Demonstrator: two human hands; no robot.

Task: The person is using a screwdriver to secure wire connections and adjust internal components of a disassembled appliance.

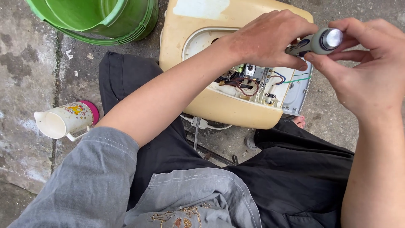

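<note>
Head view: a grey-handled screwdriver (315, 43) stands over the open wiring compartment of a cream appliance housing (219, 105) lying on the concrete between the knees. The left hand (265, 40) is curled around its lower handle, and the right hand (363, 63) pinches the metal-capped end with its fingertips. The turning likely goes best with the tool kept upright, the left hand steadying and the right twisting, clear of the coloured wires (291, 78).

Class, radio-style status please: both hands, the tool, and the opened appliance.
Left hand and right hand both gripping grey screwdriver handle. Cream appliance open below, wiring exposed. Nothing blocking; green bucket and jug off to the side.
</note>
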